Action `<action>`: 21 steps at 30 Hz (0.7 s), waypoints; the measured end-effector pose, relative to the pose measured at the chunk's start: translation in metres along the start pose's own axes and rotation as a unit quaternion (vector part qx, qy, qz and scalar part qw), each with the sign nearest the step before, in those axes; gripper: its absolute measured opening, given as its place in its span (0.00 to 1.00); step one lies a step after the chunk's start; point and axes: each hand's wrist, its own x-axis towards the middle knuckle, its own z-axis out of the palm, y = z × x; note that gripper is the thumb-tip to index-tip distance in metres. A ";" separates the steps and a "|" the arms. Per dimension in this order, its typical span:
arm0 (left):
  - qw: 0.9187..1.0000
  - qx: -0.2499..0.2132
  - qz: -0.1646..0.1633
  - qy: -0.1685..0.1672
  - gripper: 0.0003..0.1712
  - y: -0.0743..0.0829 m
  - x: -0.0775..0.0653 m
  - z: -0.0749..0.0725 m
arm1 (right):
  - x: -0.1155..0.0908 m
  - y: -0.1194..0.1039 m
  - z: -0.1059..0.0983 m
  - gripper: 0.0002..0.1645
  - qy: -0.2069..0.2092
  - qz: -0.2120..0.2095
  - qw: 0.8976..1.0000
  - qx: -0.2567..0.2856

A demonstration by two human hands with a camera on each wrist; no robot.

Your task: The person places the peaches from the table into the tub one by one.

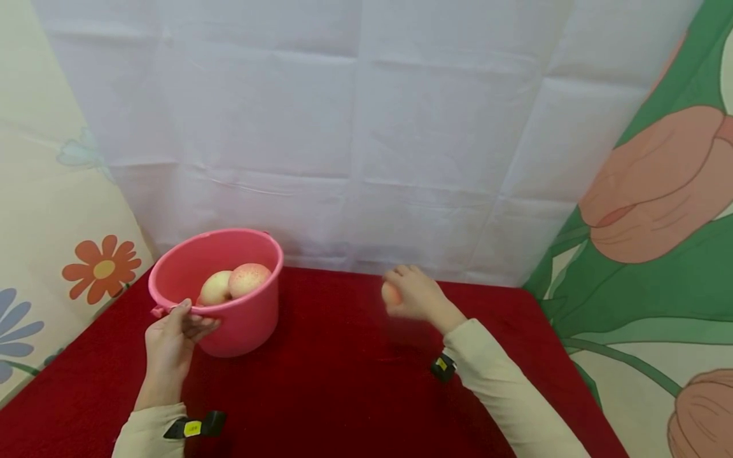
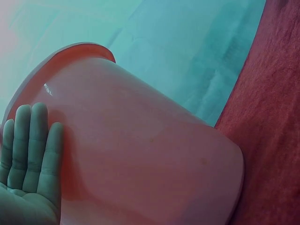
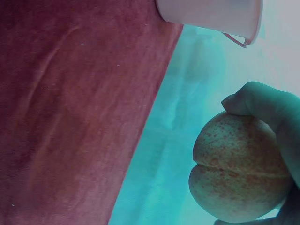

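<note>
A pink bucket point(image 1: 240, 327) stands on the red cloth at the left. My left hand point(image 1: 172, 346) grips its near rim, thumb over the edge and fingers along the outer wall; in the left wrist view those fingers point(image 2: 35, 150) lie nearly straight against the bucket. Inside, a yellowish peach point(image 1: 216, 289) rests beside a pinker peach point(image 1: 249, 280), with a bit of red showing at their left. Off to the right, my right hand point(image 1: 415, 296) holds a peach point(image 3: 239, 168) above the cloth, thumb on one side of it and fingers mostly hidden on the other.
Red cloth point(image 1: 332, 381) covers the table. Behind it hangs a creased white sheet point(image 1: 321, 127), close to the bucket's far side. Flower-printed hangings flank both sides, with orange and blue flowers at left and large tulips point(image 1: 653, 184) at right.
</note>
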 end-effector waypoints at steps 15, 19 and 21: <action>1.000 0.000 0.003 -0.007 0.19 0.001 -0.002 0.001 | 0.011 -0.009 -0.020 0.34 -0.002 -0.004 1.000 -0.010; 1.000 -0.001 0.002 -0.006 0.19 0.001 -0.002 0.001 | 0.013 -0.010 -0.025 0.33 0.000 0.003 1.000 -0.001; 1.000 -0.001 0.003 -0.004 0.19 0.001 -0.002 0.001 | 0.015 -0.012 -0.027 0.32 0.007 0.002 1.000 0.002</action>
